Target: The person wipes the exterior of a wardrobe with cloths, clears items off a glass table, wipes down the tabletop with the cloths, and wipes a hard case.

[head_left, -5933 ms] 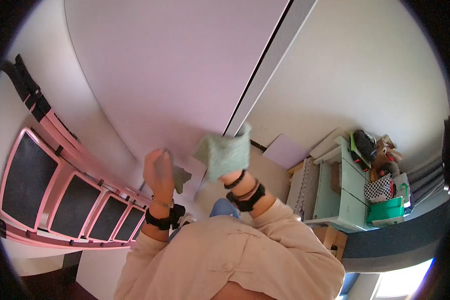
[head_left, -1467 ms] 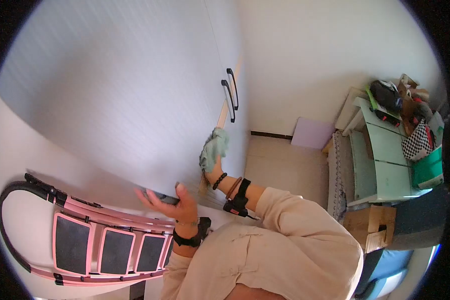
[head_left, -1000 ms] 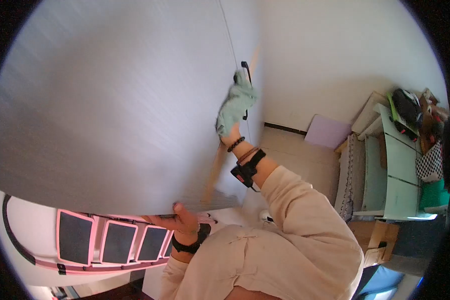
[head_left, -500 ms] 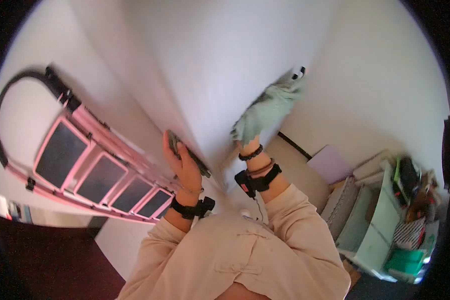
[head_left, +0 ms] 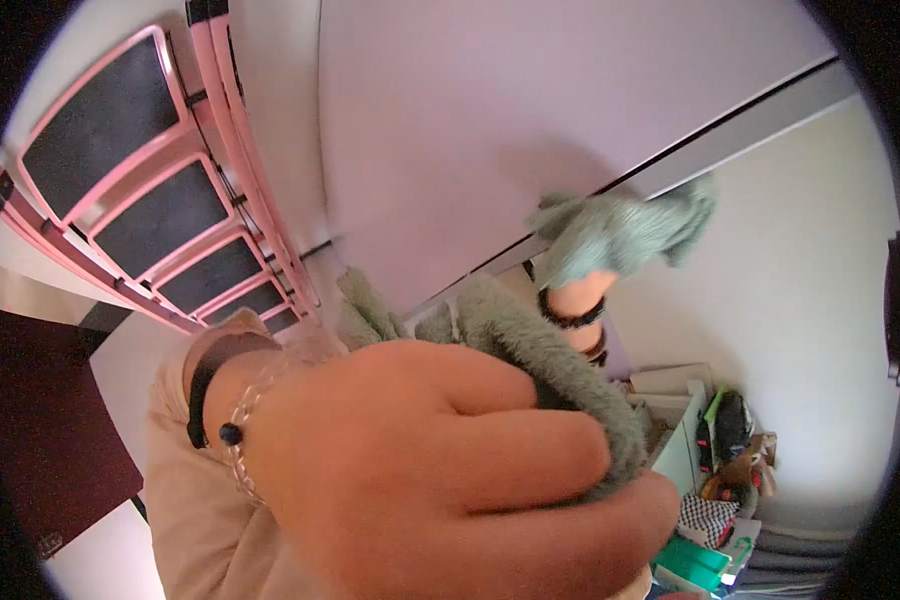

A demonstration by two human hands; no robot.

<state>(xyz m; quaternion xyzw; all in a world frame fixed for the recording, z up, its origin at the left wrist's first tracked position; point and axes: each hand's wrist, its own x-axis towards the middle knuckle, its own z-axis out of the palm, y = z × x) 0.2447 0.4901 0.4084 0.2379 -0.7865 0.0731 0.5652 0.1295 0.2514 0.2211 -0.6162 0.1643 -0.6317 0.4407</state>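
Note:
Large in the foreground, my left hand (head_left: 400,450) has its fingers wrapped round a fuzzy grey-green cloth (head_left: 560,365). Part of that cloth sticks out beyond the knuckles. Farther off on the right, a pale green cloth (head_left: 620,230) covers my right hand (head_left: 582,295), so its fingers are hidden; the wrist with dark beads shows below. This cloth lies over the dark-edged border of a pale mauve panel (head_left: 490,120), at its lower right side.
A pink folding ladder (head_left: 160,165) with dark treads leans at the left. To the lower right stand a pale open box (head_left: 678,440), a checked item (head_left: 708,520) and a green package (head_left: 692,565). A dark red surface (head_left: 45,420) lies at the lower left.
My left hand has come up close to the camera with its cloth. My right hand and the green cloth now appear farther right, at the panel's edge. The view has shifted.

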